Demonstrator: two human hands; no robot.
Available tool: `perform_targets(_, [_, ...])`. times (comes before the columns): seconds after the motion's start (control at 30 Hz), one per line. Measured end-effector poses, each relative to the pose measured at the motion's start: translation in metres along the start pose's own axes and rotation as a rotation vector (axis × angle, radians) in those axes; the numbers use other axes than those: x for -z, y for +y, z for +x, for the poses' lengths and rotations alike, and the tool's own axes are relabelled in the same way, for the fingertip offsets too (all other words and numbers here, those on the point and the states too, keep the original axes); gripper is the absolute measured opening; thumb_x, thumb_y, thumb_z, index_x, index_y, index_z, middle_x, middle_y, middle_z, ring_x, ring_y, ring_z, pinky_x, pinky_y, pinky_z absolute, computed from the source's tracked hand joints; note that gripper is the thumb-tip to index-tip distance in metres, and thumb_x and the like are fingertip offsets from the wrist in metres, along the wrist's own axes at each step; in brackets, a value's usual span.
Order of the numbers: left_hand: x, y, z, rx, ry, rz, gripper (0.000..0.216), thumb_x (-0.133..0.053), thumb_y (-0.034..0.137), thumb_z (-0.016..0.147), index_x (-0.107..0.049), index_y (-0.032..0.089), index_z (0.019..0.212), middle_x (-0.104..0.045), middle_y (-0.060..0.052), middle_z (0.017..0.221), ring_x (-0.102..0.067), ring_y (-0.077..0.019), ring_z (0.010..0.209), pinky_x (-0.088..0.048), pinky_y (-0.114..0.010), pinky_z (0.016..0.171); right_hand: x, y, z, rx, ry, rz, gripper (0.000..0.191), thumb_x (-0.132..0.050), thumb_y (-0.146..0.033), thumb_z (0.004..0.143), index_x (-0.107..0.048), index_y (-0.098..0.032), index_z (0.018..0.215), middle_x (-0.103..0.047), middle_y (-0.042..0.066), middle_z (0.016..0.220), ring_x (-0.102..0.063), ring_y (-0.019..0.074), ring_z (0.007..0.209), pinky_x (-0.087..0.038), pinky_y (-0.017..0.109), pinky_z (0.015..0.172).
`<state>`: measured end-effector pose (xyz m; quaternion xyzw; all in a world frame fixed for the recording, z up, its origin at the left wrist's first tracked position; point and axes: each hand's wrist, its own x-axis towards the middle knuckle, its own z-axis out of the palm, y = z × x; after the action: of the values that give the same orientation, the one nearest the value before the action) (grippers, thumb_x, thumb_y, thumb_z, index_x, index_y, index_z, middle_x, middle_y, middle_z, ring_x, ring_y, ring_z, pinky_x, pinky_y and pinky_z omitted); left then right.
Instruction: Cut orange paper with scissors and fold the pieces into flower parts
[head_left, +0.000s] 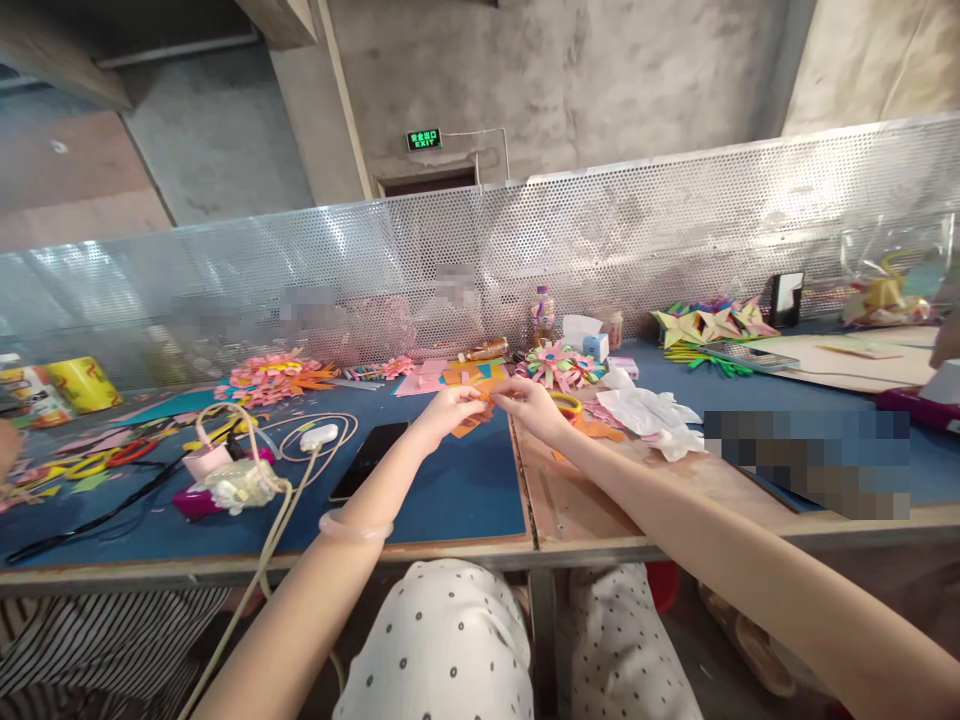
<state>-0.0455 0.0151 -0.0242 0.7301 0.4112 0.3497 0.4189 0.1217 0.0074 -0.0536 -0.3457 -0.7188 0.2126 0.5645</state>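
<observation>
My left hand (448, 408) and my right hand (531, 402) meet over the middle of the blue-topped table (465, 490), fingers pinched together on a small piece of orange paper (486, 400). More orange paper (466, 428) lies on the table just under my left hand. A pale bangle (354, 527) sits on my left forearm. Behind my hands lies a stack of coloured paper sheets (457, 376). A folded paper flower (561, 364) stands just beyond my right hand.
A black phone (369, 460), a white charger (319, 436) with cable and a pink gadget (206, 468) lie left. Crumpled white tissue (646, 412) is right. Paper flowers (274, 377), a bottle (542, 314) and a perforated metal screen (600, 240) stand behind. Another person's striped sleeve (90, 640) is lower left.
</observation>
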Motion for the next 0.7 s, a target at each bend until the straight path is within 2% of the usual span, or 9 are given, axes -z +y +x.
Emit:
perform_targets(0.23, [0.0012,0.0009,0.0001,0.037,-0.002,-0.005,0.021,-0.059,0.03,0.068,-0.064,0.018,0.085,-0.069,-0.005,0.084,-0.063,-0.018,0.081,-0.045,-0.03,0.073,0.0011,-0.0003,0.001,0.147,0.014,-0.177,0.014,-0.054,-0.022,0.076,-0.068,-0.021,0.074,-0.065,0.003,0.079,-0.054,0.0168,0.079,-0.04,0.03,0.078])
perform_targets(0.43, [0.0006,0.0024,-0.0008,0.043,0.011,-0.059,0.023,-0.06,0.03,0.067,-0.064,0.017,0.086,-0.069,-0.007,0.086,-0.064,-0.0191,0.081,-0.046,-0.031,0.075,0.001,-0.0035,0.0002,0.21,0.062,-0.304,0.014,-0.054,-0.02,0.077,-0.069,-0.022,0.075,-0.062,0.005,0.08,-0.052,0.0196,0.083,-0.038,0.034,0.079])
perform_targets(0.7, [0.0014,0.004,-0.0002,0.048,0.01,-0.036,0.023,-0.061,0.032,0.067,-0.065,0.017,0.085,-0.07,-0.006,0.084,-0.064,-0.0182,0.08,-0.045,-0.03,0.074,0.0029,-0.0001,0.0009,0.201,0.044,-0.254,0.018,-0.051,-0.016,0.076,-0.068,-0.021,0.076,-0.062,0.003,0.08,-0.052,0.0178,0.081,-0.039,0.032,0.079])
